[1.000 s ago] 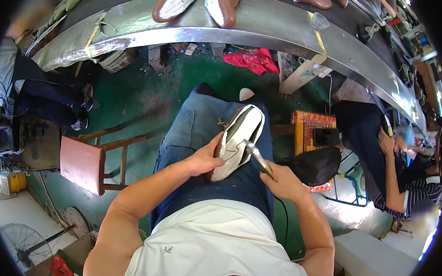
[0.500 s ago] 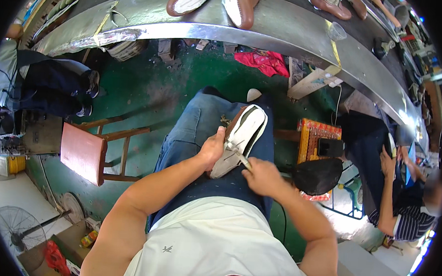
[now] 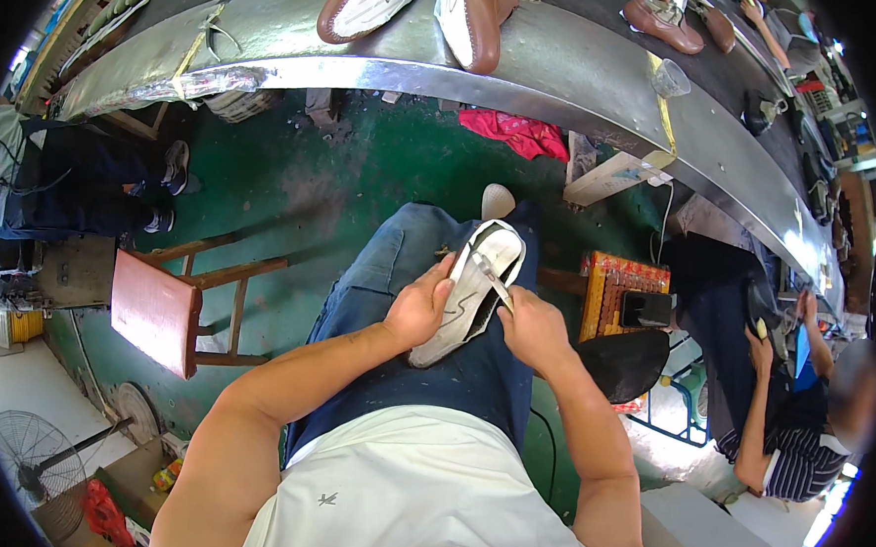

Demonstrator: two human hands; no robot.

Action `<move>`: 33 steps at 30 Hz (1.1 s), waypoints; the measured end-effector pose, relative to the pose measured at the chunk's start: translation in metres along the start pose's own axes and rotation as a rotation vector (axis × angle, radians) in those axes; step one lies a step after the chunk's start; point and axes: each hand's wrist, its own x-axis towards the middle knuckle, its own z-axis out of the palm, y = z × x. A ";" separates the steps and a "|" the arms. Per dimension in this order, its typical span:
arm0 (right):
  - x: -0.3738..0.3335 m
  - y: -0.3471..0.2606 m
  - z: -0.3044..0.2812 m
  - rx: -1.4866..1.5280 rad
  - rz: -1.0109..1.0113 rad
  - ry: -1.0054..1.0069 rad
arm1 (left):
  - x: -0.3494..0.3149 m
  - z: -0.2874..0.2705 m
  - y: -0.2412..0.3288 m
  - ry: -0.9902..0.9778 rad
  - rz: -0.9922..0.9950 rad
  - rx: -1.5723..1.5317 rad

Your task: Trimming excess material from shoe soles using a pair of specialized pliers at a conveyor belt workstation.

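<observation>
A shoe point(image 3: 463, 307) lies across my jeans-clad lap with its pale underside up, marked by a dark wavy line. My left hand point(image 3: 420, 310) is closed around its left side, thumb on the edge. In my right hand point(image 3: 538, 331) is a small hammer point(image 3: 498, 286), gripped by its short light handle. The metal head is over the far half of the underside; whether it touches cannot be made out. A dark gap runs along the shoe's right side. My left fingers are mostly hidden beneath the shoe.
Ahead runs a metal-edged bench point(image 3: 369, 75) bearing brown shoes point(image 3: 468, 23) and a clear cup point(image 3: 670, 79). A stool point(image 3: 157, 310) stands left, an orange-red woven seat point(image 3: 610, 300) right. Red cloth point(image 3: 517, 134) lies under the bench. Another person point(image 3: 792, 421) works at right; a fan point(image 3: 37, 461) stands lower left.
My right hand and the hammer have moved away from me, from the middle of the shoe's underside toward its far end. My left hand keeps its hold on the shoe.
</observation>
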 end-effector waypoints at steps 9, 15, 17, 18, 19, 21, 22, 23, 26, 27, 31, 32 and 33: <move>-0.002 0.029 0.011 0.249 -0.081 0.135 | 0.008 -0.020 0.026 -0.297 0.059 0.243; -0.005 0.025 -0.046 0.387 0.109 -0.298 | 0.017 -0.029 0.051 -0.440 -0.028 0.415; -0.007 0.015 -0.043 0.476 0.078 -0.156 | 0.020 -0.033 0.061 -0.553 -0.053 0.513; -0.008 0.008 -0.040 0.563 0.048 -0.011 | 0.020 -0.036 0.068 -0.553 -0.053 0.514; -0.008 0.005 -0.032 0.564 0.054 -0.004 | 0.021 -0.038 0.076 -0.589 -0.050 0.568; -0.001 0.004 -0.001 0.463 0.022 0.135 | 0.015 -0.038 0.079 -0.626 -0.040 0.627; 0.001 0.008 0.012 0.296 -0.044 0.059 | 0.004 -0.040 0.071 -0.561 0.082 0.615; -0.003 0.006 0.012 0.384 -0.016 0.075 | -0.004 -0.043 0.067 -0.499 0.210 0.600; -0.023 0.018 0.003 0.538 0.030 0.021 | 0.004 -0.054 0.068 -0.388 0.113 0.524; -0.027 0.021 -0.001 0.625 0.125 -0.022 | 0.015 -0.055 0.070 -0.338 -0.036 0.454; -0.030 0.032 0.012 0.964 0.237 -0.070 | 0.098 -0.012 0.027 -0.051 0.147 0.150; -0.028 0.034 0.011 0.967 0.238 -0.060 | 0.116 -0.006 0.022 -0.281 -0.063 -0.120; -0.026 0.033 0.010 1.079 0.296 -0.129 | 0.127 -0.002 0.020 -0.511 -0.277 -0.388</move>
